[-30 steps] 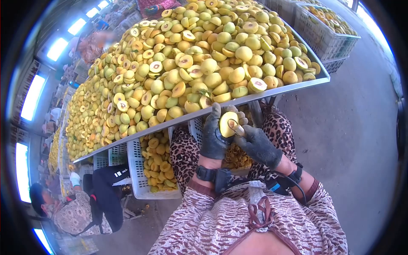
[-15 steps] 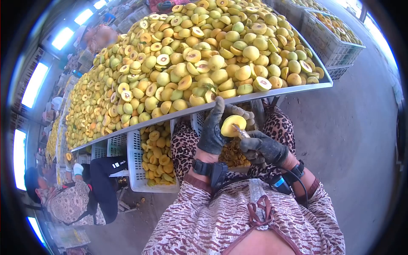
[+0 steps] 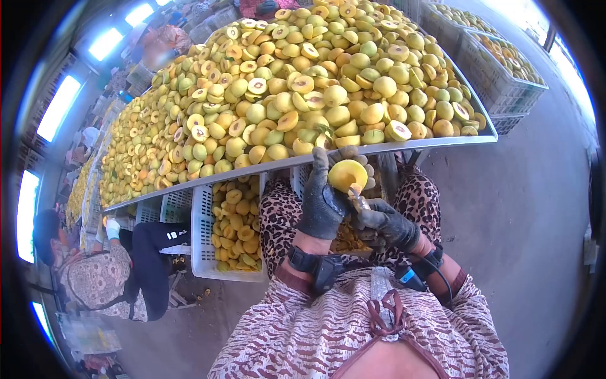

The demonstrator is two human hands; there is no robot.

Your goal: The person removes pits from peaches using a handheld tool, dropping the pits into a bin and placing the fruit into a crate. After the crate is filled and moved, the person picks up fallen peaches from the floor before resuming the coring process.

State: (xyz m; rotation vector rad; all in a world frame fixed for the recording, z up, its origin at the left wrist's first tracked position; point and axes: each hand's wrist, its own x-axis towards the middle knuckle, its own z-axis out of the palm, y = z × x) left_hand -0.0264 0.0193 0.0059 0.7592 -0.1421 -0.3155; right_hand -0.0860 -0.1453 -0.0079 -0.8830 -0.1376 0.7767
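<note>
My left hand (image 3: pixel 320 201), in a dark work glove, is closed round a yellow peach half (image 3: pixel 347 174), its cut face toward me. My right hand (image 3: pixel 390 225), gloved too, grips a short pitting tool (image 3: pixel 360 201) with a metal end. The tool's tip meets the near edge of the peach half, where a small orange-brown bit of flesh or pit shows. Just beyond my hands, a metal-edged table (image 3: pixel 265 167) bears a large heap of halved peaches (image 3: pixel 265 107). Below my hands, yellow scraps (image 3: pixel 348 239) are partly hidden.
A white crate (image 3: pixel 203 252) of peach halves stands left of my legs, under the table's edge. Stacked crates (image 3: pixel 499 82) of fruit stand at the far right. Another person (image 3: pixel 101 278) sits at the left along the same table.
The tool has moved from the middle of the peach half to its near edge, and the orange-brown bit now shows at its tip. My view has shifted slightly.
</note>
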